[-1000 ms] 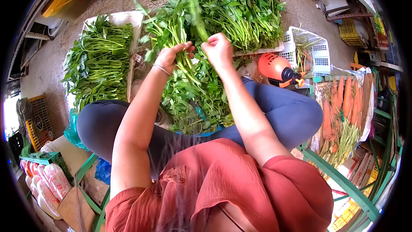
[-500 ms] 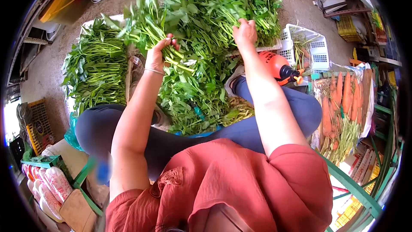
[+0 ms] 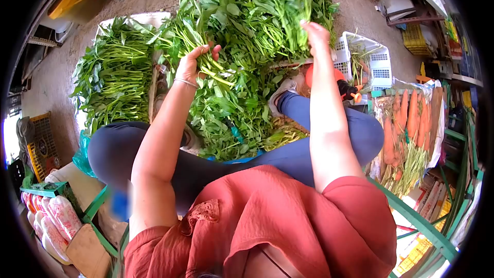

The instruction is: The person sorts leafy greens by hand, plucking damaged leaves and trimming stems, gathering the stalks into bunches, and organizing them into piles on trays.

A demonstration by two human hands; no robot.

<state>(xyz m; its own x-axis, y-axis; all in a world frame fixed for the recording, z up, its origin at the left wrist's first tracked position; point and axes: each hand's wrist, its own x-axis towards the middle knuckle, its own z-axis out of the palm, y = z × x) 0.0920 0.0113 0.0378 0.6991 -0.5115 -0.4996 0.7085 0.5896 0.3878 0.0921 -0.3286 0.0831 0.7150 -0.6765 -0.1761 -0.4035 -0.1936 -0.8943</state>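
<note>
The person sat low with knees wide apart, leafy greens banked on the floor all about their feet. In the left hand [image 3: 197,63], a bracelet [image 3: 186,82] at its wrist, a bunch of long-stemmed greens [image 3: 182,35] was caught between thumb and curled fingers, its leaves fanning up and away to the left and its pale stem ends poking out to the right, above the loose greens [image 3: 231,116] between the feet. The right hand [image 3: 317,37] was well apart from it, reached out to the right side of the big pile [image 3: 252,15], its fingertips at the lower ends of some stalks that blurred; from where I stood I couldn't tell whether it had closed on any. Off to the left, more greens lay in a neat stack [image 3: 121,77] on a pale tray [image 3: 154,18], their stems running crosswise. Past the right forearm, which partly hid it, I could make out an orange bottle [image 3: 338,75] with a black neck, and just beyond that a white basket [image 3: 382,63] with stalks in it. Nearer the right knee, carrots [image 3: 413,113] lay in a row, tops toward the person.
</note>
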